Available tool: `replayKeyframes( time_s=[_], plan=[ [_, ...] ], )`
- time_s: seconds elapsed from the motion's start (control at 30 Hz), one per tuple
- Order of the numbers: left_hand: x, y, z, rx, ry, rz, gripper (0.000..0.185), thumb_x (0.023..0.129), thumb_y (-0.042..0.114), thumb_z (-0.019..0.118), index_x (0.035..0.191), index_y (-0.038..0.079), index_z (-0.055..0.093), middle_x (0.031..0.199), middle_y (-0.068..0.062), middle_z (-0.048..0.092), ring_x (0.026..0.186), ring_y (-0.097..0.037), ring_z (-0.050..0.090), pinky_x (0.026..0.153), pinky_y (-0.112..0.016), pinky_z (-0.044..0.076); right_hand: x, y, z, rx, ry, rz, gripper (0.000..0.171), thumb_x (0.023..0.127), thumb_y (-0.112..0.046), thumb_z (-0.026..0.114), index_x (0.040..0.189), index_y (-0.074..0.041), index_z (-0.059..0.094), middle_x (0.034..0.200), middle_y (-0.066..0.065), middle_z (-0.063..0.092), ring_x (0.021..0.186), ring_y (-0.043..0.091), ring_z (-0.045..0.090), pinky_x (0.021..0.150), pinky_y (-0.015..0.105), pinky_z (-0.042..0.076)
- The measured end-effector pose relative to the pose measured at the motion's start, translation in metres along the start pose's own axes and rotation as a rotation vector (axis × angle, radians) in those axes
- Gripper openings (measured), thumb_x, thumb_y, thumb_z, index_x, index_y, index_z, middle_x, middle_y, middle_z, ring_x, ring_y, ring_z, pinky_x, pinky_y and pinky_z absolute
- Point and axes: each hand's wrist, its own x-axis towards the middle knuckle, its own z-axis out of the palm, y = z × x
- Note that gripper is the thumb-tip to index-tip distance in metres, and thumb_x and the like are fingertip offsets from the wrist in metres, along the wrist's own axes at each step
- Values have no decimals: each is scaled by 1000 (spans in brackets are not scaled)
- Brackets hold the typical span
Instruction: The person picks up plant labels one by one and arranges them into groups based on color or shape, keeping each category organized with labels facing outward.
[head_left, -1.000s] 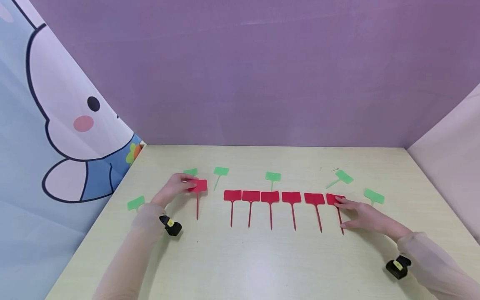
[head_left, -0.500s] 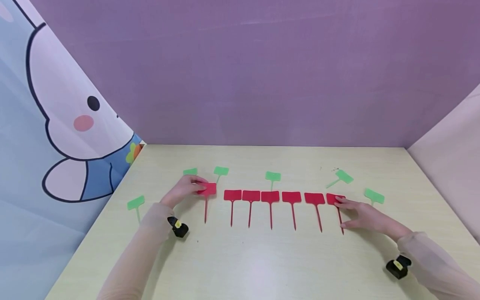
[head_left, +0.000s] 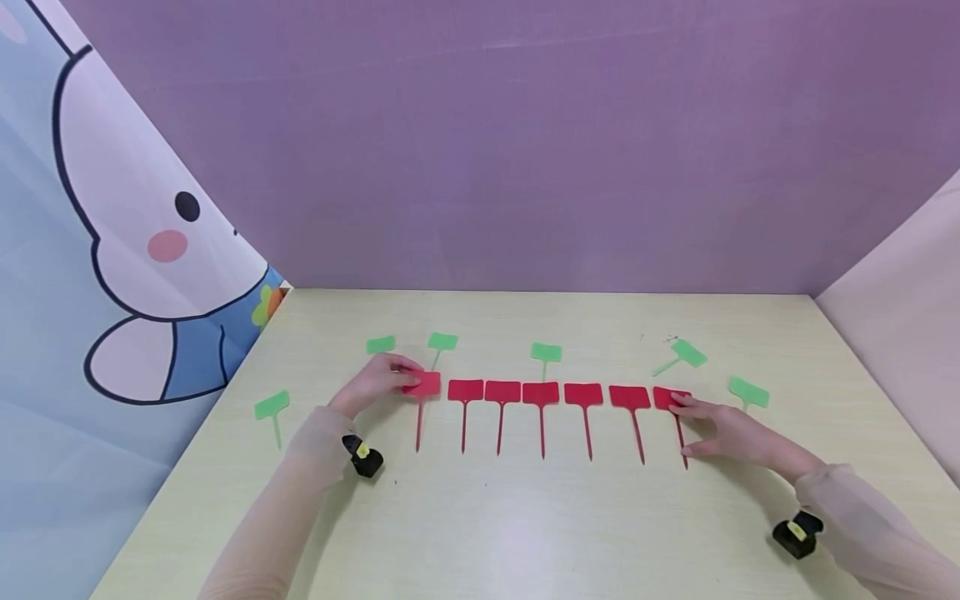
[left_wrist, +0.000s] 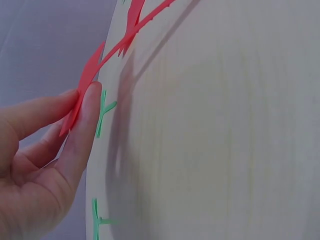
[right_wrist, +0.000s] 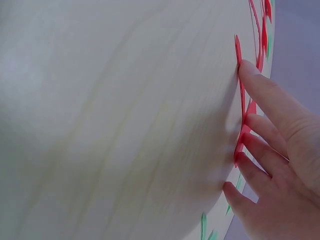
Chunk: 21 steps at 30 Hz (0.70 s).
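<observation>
So the left hand (head_left: 377,385) is pinching a red tag (head_left: 429,384) left of the red row (head_left: 541,393), edging it closer; the right hand (head_left: 731,433) is resting loosely spread on the rightmost tag (head_left: 663,399).

Pale wood-grain tabletop (head_left: 480,508), plain purple backdrop (head_left: 525,150) behind. Blue cartoon-print sheet (head_left: 120,283) left, pale pinkish panel (head_left: 907,308) right. Soft glare (head_left: 517,550) near front.
</observation>
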Motion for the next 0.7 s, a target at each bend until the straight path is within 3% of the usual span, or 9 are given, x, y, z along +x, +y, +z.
replayKeyframes(
  time_s=[0.3,0.7],
  plan=[
    [4,-1,6,26,14,-49,24,81,9,62,103,0,62,93,-9,61,75,-15,55,67,-24,48,1,0,1,-32,2,4,69,68,-30,74,121,6,49,129,28,39,117,48,33,88,52,37],
    [3,-1,12,25,39,-41,22,81,3,61,102,-3,62,91,-11,60,72,-15,57,67,-25,51,1,0,1,-27,11,-9,68,67,-29,74,120,7,50,128,29,40,116,49,33,88,52,38]
  ],
)
